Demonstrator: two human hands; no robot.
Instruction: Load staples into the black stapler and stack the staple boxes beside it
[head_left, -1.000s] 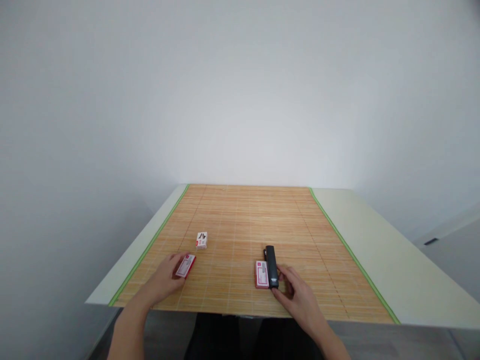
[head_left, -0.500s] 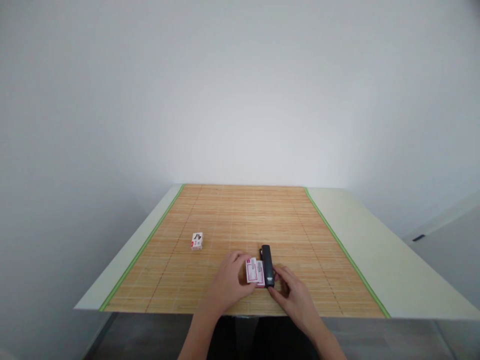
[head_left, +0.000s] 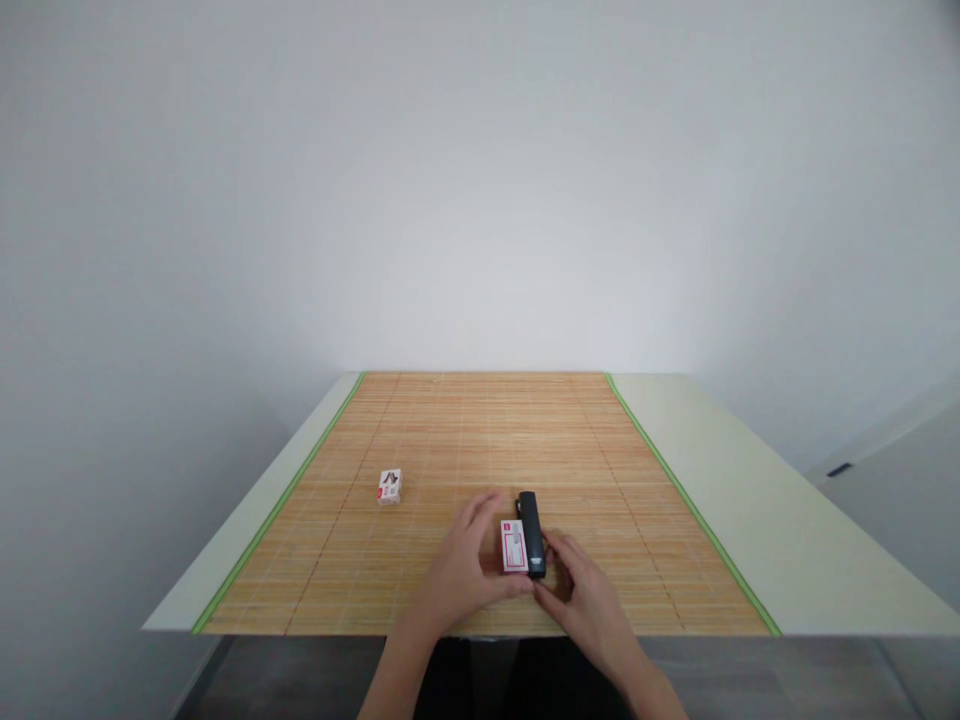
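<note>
Close to the front of the mat, a black stapler (head_left: 532,535) lies lengthwise, pointing away from me. Directly against its left side is a small white box with a magenta border (head_left: 514,547). I cannot tell whether another box lies under it. My left hand (head_left: 469,563) is open around the box, its index finger raised clear of it and its thumb along the near edge by the stapler's end. My right hand (head_left: 581,590) pinches the near end of the stapler from the right, thumb in front and fingers at its side.
A small white and red box with a dark picture (head_left: 390,486) lies farther left on the bamboo mat (head_left: 480,430). The mat has green edges and covers much of the white table (head_left: 750,500). A plain wall (head_left: 480,200) stands behind.
Two overlapping white boxes showed beside the stapler; now only one box top is visible there. My left fingers have opened off the box, and the thumb has moved right towards the stapler.
</note>
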